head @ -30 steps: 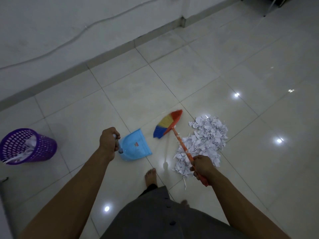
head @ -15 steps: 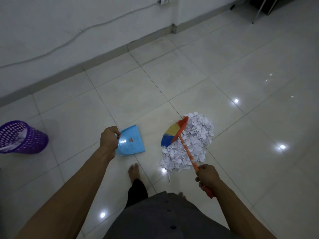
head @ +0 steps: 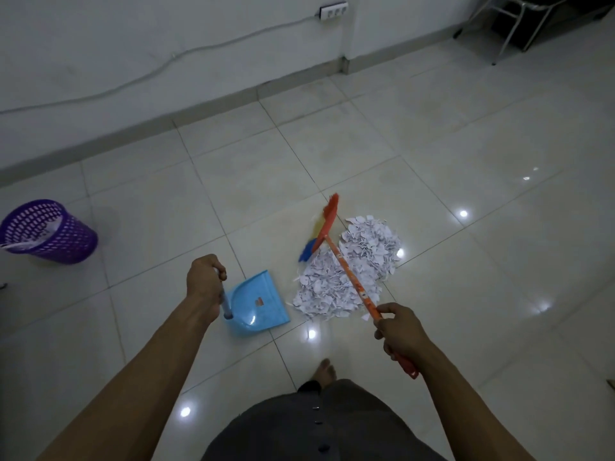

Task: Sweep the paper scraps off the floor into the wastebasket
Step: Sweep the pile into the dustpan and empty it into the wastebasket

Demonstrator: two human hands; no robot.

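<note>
Nearest the camera, a bare foot (head: 326, 368) stands on the glossy tiled floor (head: 482, 294) below the person's dark garment. The right hand (head: 401, 329) is curled round the low end of an orange broom (head: 352, 279), whose handle slants up and away across the pile of white paper scraps (head: 366, 247). The broom's multicoloured bristles sit at the pile's far left edge. The left hand (head: 204, 281) grips the upright handle of a blue dustpan (head: 263, 301). The dustpan rests on the floor just left of the scraps, its straight lip towards them, and seems not quite to touch them. The purple mesh wastebasket (head: 55, 242) stands well apart at far left, with something white inside. Farther off, a cable (head: 133, 82) runs along the wall to a socket strip (head: 333, 10).
</note>
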